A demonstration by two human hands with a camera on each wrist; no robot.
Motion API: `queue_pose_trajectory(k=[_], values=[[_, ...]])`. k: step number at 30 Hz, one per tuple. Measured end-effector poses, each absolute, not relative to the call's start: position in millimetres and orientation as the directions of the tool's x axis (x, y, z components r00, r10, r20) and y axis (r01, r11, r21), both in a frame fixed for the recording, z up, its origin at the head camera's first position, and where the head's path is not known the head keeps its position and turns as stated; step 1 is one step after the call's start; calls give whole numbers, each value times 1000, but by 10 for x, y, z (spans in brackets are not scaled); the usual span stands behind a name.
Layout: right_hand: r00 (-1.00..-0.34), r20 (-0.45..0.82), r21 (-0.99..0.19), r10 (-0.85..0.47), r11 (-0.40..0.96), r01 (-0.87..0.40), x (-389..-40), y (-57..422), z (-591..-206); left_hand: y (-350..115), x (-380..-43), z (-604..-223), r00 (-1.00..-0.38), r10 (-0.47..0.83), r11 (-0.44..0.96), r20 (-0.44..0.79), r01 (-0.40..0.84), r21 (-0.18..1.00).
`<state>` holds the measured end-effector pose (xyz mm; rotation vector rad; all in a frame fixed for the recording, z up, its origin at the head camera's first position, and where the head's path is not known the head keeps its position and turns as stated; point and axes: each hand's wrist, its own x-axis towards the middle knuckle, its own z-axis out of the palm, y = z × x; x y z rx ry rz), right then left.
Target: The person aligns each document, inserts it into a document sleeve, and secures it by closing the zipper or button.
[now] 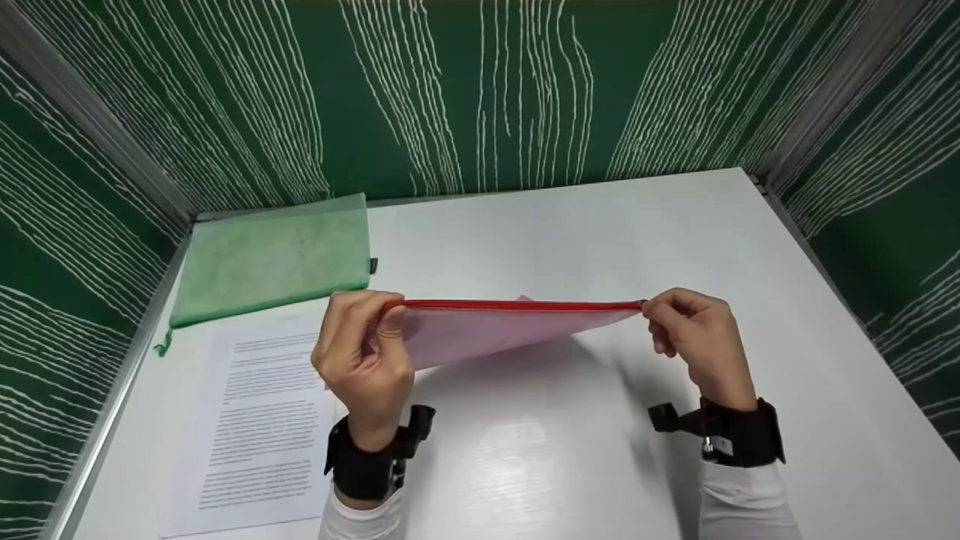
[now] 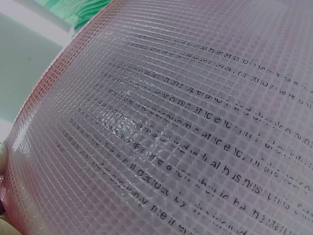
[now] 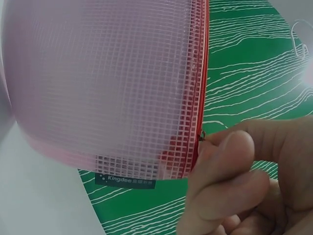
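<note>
A pink mesh zipper pouch (image 1: 480, 330) hangs above the table, its red zipper edge (image 1: 517, 305) stretched level between my hands. My left hand (image 1: 367, 352) grips the left end of that edge between thumb and curled fingers. At the other end, my right hand (image 1: 694, 334) pinches the corner beside the small metal zipper pull (image 3: 202, 135). The zipper looks closed along its length. Printed text (image 2: 195, 112) shows through the mesh in the left wrist view. A dark label (image 3: 124, 179) sticks out from the pouch's side in the right wrist view.
A green zipper pouch (image 1: 277, 259) lies at the table's back left. Printed paper (image 1: 262, 427) lies in front of it, left of my left hand. Green walls with white lines (image 1: 517, 97) border the white table (image 1: 675, 232).
</note>
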<state>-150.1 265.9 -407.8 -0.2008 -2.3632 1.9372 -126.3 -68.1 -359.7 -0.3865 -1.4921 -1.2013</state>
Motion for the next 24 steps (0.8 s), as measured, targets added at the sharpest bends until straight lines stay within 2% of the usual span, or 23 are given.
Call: queue_pose_trajectory(k=[24], values=[[-985, -23, -981, 169, 189, 55, -1515, 2697, -4077, -684, -1262, -3583, -317, -358, 435, 878, 776, 457]])
